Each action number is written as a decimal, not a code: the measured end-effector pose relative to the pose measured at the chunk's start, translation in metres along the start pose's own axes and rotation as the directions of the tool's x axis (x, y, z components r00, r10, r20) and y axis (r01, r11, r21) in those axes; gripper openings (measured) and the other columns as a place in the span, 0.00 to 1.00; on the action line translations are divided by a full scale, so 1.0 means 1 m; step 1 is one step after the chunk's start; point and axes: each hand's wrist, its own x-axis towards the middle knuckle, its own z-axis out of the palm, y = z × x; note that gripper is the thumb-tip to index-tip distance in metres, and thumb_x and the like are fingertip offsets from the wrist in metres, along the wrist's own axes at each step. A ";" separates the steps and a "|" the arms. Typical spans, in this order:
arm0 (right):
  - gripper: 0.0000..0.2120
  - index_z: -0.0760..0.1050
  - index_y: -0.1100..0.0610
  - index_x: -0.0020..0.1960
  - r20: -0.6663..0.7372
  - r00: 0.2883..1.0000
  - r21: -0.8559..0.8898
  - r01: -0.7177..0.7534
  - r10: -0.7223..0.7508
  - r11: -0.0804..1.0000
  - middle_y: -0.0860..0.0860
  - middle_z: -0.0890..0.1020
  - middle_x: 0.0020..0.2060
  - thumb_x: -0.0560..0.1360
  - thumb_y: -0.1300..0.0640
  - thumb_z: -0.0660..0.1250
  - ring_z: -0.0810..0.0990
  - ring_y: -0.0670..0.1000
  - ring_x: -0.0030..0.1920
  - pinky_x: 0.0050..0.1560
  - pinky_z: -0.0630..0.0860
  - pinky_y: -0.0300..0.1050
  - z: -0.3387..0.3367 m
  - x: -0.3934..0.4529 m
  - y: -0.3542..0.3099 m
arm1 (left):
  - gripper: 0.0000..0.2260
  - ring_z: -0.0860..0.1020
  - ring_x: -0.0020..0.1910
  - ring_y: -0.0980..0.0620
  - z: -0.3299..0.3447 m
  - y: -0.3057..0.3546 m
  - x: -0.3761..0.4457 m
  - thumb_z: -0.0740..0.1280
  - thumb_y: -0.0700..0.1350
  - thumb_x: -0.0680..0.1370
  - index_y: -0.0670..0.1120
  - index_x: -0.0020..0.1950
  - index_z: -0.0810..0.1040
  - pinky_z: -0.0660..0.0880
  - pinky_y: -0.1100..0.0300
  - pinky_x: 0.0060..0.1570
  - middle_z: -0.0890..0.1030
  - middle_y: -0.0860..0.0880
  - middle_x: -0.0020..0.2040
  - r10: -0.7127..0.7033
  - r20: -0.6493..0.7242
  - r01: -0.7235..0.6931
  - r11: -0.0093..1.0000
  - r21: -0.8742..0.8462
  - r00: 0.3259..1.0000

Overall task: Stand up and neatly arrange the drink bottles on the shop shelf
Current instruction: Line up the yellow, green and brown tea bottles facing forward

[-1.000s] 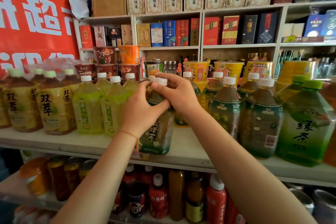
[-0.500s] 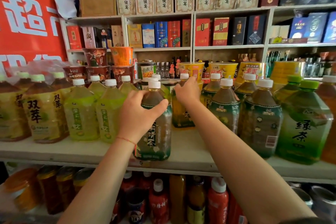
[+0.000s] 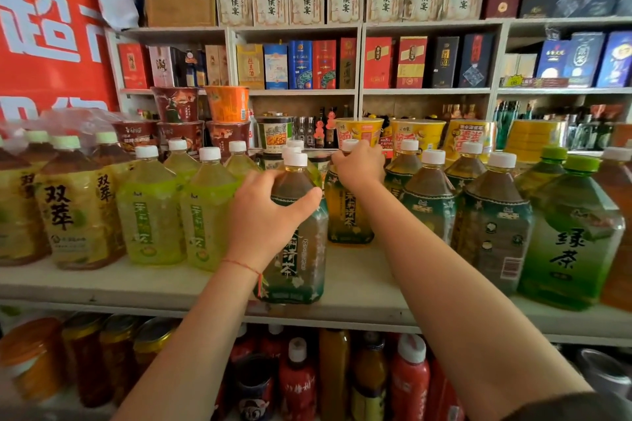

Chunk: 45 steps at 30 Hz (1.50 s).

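The front tea bottle (image 3: 297,232) is stood upright near the front edge of the shelf (image 3: 369,287), a bit out ahead of the rest of the row. Its shoulder is gripped by the left hand (image 3: 263,215), thumb hooked round the right side and fingers curled over the left, just under the white cap (image 3: 296,159). A red string (image 3: 244,267) is seen tied round that wrist.

Further back, a second bottle (image 3: 345,215) with amber tea is held at the top by the right hand (image 3: 359,166); fingers are wrapped round the neck, so the cap is mostly covered. That one is set upright too, just behind and to the right of the front bottle.

To the left, lime-green bottles (image 3: 150,212) are lined up beside yellow-label bottles (image 3: 71,212). To the right, dark-label bottles (image 3: 492,222) and a big green bottle (image 3: 574,236) are packed close. Noodle cups (image 3: 359,131) are stacked behind it all.
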 end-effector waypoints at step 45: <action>0.06 0.78 0.53 0.42 0.015 0.955 -0.015 0.296 -0.296 0.955 0.47 0.79 0.36 0.74 0.51 0.67 0.79 0.49 0.39 0.37 0.77 0.45 -0.055 -0.040 -0.004 | 0.25 0.54 0.80 0.40 0.023 -0.017 -0.006 0.56 0.59 0.83 0.62 0.79 0.56 0.44 0.50 0.72 0.55 0.41 0.81 0.103 0.165 -0.166 0.884 0.437 0.981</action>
